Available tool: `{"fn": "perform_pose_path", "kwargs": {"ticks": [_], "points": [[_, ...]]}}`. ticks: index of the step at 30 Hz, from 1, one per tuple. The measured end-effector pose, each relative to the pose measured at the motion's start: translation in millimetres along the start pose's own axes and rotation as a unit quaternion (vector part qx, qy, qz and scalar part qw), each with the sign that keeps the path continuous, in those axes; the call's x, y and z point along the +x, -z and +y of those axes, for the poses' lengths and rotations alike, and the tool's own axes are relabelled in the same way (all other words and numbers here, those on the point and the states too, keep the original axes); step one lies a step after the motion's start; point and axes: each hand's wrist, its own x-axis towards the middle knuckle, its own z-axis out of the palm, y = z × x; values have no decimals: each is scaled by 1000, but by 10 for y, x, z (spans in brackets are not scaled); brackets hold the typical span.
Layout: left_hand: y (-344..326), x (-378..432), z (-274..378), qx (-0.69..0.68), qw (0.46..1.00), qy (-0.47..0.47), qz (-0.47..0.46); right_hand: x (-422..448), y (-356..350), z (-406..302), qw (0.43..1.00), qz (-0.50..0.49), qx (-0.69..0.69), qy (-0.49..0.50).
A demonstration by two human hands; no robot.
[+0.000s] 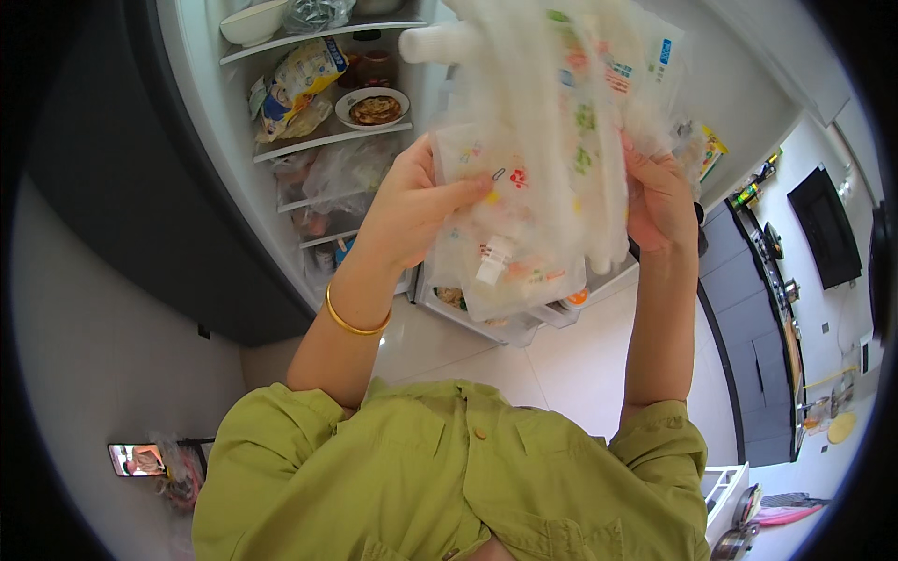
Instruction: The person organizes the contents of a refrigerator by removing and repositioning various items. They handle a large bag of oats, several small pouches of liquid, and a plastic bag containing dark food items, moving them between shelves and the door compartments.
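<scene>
A bundle of translucent plastic spouted pouches with printed coloured pictures is held up before me, partly blurred. My left hand grips its left edge, the thumb lying across the front. On the right side, my right hand holds the bundle's edge, some of its fingers hidden behind the plastic. A white ribbed cap sticks out at the upper left of the bundle, and another white spout shows low on its front.
Behind stands an open refrigerator with a shelf, a plate of browned food, a yellow-blue bag and a white bowl. A pulled-out clear drawer lies below the bundle. Kitchen cabinets run along the right.
</scene>
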Motion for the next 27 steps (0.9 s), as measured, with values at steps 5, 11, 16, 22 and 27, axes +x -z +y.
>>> {"fn": "perform_pose_path", "kwargs": {"ticks": [5, 11, 16, 22, 27], "points": [[111, 10, -5, -59, 997, -7, 50, 81, 110, 191, 978, 164, 83, 101], [103, -9, -31, -110, 983, -70, 131, -116, 86, 203, 930, 248, 216, 163], [118, 11, -152, -61, 980, -122, 147, -208, 13, 175, 919, 245, 270, 151], [52, 24, -239, 0, 975, -156, 157, -243, 38, 309, 916, 265, 269, 136], [-173, -30, -573, 49, 955, -217, 194, -183, -157, 581, 913, 266, 287, 119]]}}
